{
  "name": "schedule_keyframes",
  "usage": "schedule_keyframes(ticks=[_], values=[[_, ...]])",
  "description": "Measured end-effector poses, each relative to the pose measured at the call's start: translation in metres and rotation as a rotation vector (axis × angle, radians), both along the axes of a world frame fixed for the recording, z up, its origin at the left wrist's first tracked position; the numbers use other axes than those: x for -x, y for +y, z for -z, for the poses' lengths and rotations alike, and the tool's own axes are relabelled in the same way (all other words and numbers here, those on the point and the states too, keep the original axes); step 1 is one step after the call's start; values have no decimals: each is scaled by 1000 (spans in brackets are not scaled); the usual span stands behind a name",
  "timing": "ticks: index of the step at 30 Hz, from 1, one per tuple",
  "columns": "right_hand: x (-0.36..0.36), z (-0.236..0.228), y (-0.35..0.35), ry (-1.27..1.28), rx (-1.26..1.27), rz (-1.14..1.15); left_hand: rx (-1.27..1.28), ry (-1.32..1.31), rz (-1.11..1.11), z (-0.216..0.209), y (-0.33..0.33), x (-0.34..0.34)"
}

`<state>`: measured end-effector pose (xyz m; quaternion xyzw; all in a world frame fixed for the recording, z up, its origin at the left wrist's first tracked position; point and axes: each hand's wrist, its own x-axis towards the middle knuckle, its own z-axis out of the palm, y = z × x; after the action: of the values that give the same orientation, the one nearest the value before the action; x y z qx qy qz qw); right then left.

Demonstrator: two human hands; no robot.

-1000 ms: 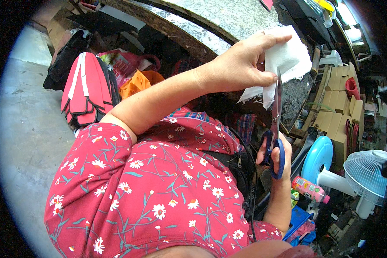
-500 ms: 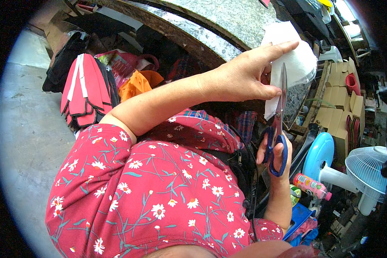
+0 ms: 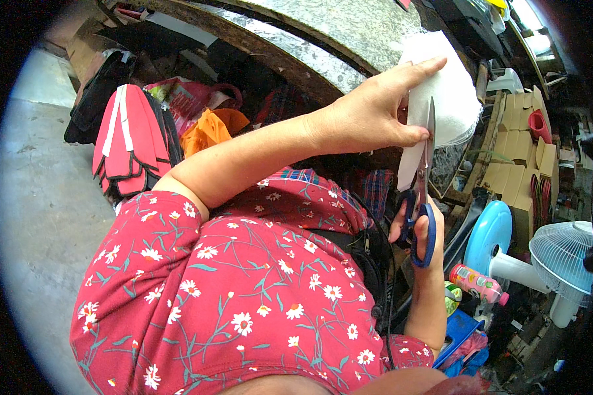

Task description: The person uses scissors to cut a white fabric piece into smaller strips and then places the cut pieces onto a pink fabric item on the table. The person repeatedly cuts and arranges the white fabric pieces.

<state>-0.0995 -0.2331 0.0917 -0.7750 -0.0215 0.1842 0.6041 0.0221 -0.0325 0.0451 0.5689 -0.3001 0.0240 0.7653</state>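
My left hand (image 3: 372, 112) pinches a piece of white fabric (image 3: 445, 99) and holds it up in front of me, fingers stretched along its edge. My right hand (image 3: 418, 227) grips a pair of blue-handled scissors (image 3: 423, 191), whose blades point up into the lower edge of the fabric, right beside my left thumb. A narrow white strip (image 3: 407, 164) hangs down from the fabric next to the blades. My red flowered sleeve and body fill the lower middle of the view.
A speckled stone table edge (image 3: 323, 33) curves behind my hands. Red and orange bags (image 3: 135, 141) lie on the floor at left. At right stand cardboard boxes (image 3: 524, 151), a white fan (image 3: 560, 260), a light blue round object (image 3: 487, 234) and a pink bottle (image 3: 478, 283).
The scissors have moved up into the fabric and their blades have come together. My left hand has shifted its grip, fingers now stretched further along the cloth.
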Motion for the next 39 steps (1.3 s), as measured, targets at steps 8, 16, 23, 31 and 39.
schedule_keyframes(ticks=[8,16,23,31,39], values=[[5,-6,-5,73,-28,54,-31,14,22,0,1,-2],[-5,-4,-5,35,15,61,49,68,-18,3,-13,-7],[-5,-5,-5,29,-28,88,109,-7,-47,4,-27,-6],[-7,-5,-10,-13,29,93,86,138,-54,-2,-23,-14],[-22,-5,6,-167,214,97,148,79,-8,-1,-33,-8]])
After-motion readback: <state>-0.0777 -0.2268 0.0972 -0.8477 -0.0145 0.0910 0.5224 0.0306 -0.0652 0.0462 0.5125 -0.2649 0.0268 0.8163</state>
